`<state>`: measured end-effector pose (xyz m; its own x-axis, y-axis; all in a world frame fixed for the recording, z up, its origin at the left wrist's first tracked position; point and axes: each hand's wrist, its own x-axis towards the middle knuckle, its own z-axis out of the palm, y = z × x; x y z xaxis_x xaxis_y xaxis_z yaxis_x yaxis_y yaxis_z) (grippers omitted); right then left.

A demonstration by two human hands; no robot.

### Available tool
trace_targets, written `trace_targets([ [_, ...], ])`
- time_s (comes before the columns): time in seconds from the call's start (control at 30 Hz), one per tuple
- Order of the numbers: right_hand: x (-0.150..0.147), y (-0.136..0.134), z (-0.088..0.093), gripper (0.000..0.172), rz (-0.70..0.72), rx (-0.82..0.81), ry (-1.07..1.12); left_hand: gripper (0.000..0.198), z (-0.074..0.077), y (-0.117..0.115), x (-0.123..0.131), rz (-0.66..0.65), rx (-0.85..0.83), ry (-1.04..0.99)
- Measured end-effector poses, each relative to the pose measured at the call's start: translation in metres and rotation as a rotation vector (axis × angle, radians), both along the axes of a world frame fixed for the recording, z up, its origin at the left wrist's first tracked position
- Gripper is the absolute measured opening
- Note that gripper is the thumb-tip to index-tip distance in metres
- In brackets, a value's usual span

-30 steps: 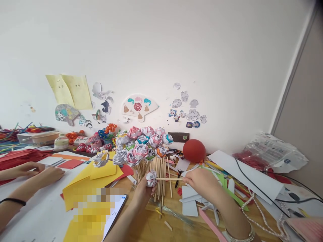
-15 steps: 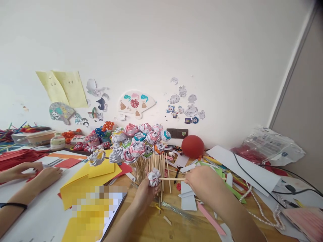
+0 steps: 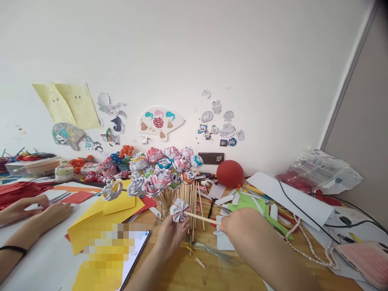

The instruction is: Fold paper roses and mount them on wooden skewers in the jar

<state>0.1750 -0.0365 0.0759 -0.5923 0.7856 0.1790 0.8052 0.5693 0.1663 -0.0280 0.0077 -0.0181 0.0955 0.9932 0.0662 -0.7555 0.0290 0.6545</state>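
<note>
My left hand (image 3: 172, 234) is closed around a folded paper flower (image 3: 178, 210), white with pinkish folds, its pleated underside turned to the right. A thin wooden stick (image 3: 203, 218) meets the middle of that underside; whether its tip is inside the flower I cannot tell. My right hand (image 3: 238, 226) grips the stick farther along, its fingers wrapped round it and partly hidden by the back of the hand. Just behind my left hand stands a bunch of paper roses (image 3: 163, 169) on sticks in a clear vase (image 3: 165, 204). Several bare sticks (image 3: 189, 198) stand upright beside it.
At the left, another person's hands (image 3: 50, 212) rest over white paper. Yellow paper (image 3: 100, 214) and a phone (image 3: 136, 250) lie between us. A red balloon (image 3: 229, 173) sits behind; paper scraps, a pearl string (image 3: 312, 254) and a black cable (image 3: 303, 212) spread rightward.
The flower has turned so its pleated underside shows more, and has moved slightly up and left. My right hand has come lower, tilting the stick down to the right. The view has shifted slightly.
</note>
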Motion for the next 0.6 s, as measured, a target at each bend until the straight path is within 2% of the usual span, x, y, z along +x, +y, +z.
trace_targets([
  [0.13,0.0,-0.017,0.018,0.018,-0.053,0.101,0.057,0.004,0.005,-0.003,-0.005,-0.046,0.057,-0.031],
  [0.33,0.01,-0.01,0.02,0.025,0.042,0.231,0.316,0.01,0.01,-0.006,-0.007,-0.069,0.113,-0.04],
  [0.5,0.021,0.011,0.015,0.025,0.077,0.188,0.971,0.019,0.008,-0.008,0.0,-0.128,0.128,-0.04],
  [0.6,0.02,0.023,0.0,0.025,-0.059,0.134,1.467,0.023,0.002,-0.009,0.004,-0.159,0.133,-0.042],
])
